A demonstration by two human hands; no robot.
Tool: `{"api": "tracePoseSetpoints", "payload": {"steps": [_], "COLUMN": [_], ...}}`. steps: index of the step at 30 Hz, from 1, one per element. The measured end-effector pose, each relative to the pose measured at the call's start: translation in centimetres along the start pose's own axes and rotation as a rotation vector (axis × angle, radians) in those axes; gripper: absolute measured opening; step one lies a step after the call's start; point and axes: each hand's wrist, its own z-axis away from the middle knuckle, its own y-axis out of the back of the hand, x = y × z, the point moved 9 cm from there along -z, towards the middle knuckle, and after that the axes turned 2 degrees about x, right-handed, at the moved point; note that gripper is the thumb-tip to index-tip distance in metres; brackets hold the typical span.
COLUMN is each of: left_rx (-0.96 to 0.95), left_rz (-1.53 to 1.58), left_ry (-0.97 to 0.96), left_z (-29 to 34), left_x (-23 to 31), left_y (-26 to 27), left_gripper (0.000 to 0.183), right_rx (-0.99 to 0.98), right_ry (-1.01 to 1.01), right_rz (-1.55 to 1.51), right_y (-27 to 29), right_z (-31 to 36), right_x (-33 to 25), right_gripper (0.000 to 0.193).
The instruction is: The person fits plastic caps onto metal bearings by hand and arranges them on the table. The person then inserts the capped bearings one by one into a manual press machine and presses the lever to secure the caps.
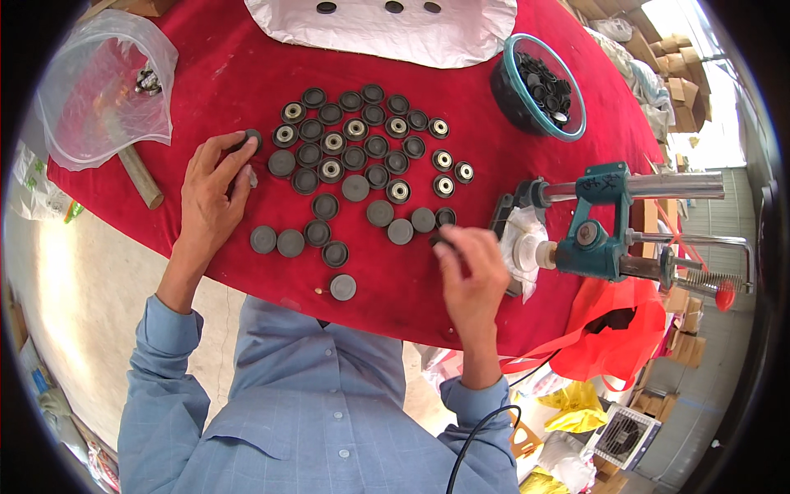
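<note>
Many round dark grey caps lie grouped on the red cloth, several hollow side up and several flat side up. Some, like one capped wheel, have a shiny metal ring bearing in the middle. At the group's left edge, my left hand has its thumb and fingers closed on a dark round cap. My right hand, at the group's right, pinches a small dark cap, mostly covered by the fingers. Just beyond those fingertips lies another cap.
A teal hand press stands at the right. Behind it sits a bowl of black parts. A white sheet with a few caps lies at the far edge. At left are a plastic bag and a rod. An orange-red bag hangs near right.
</note>
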Motion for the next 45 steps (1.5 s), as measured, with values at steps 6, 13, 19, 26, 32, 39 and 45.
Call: {"api": "tracePoseSetpoints", "payload": {"steps": [6, 13, 19, 26, 32, 39, 45], "left_rx": [-0.006, -0.011, -0.018, -0.009, -0.017, -0.021, -0.018], "left_rz": [0.008, 0.006, -0.013, -0.011, -0.025, -0.014, -0.029], "left_ry": [0.011, 0.021, 0.006, 0.014, -0.002, 0.006, 0.0], "left_z": [-0.1, -0.2, -0.3, -0.4, 0.0, -0.4, -0.2], "left_x": [-0.1, -0.1, 0.1, 0.3, 0.2, 0.2, 0.3], "left_y": [-0.2, -0.1, 0.0, 0.1, 0.0, -0.2, -0.4], "left_gripper": [0.043, 0.044, 0.044, 0.043, 0.043, 0.042, 0.043], "right_rx": [0.154, 0.059, -0.035, -0.092, -0.083, -0.128, -0.069], "right_ry": [-0.007, 0.044, 0.036, 0.169, 0.124, 0.184, 0.085], "right_rz": [0.079, 0.117, 0.175, 0.426, 0.323, 0.398, 0.439], "right_y": [-0.2, -2.9, -3.5, -3.7, -2.1, -3.6, -4.2], "right_z": [-4.5, -4.8, -3.9, -2.7, -2.6, 2.3, 3.8], "right_x": [3.2, 2.8, 3.1, 1.1, 1.6, -1.6, -1.6], "right_gripper": [0.022, 0.019, 0.025, 0.05, 0.043, 0.043, 0.049]}}
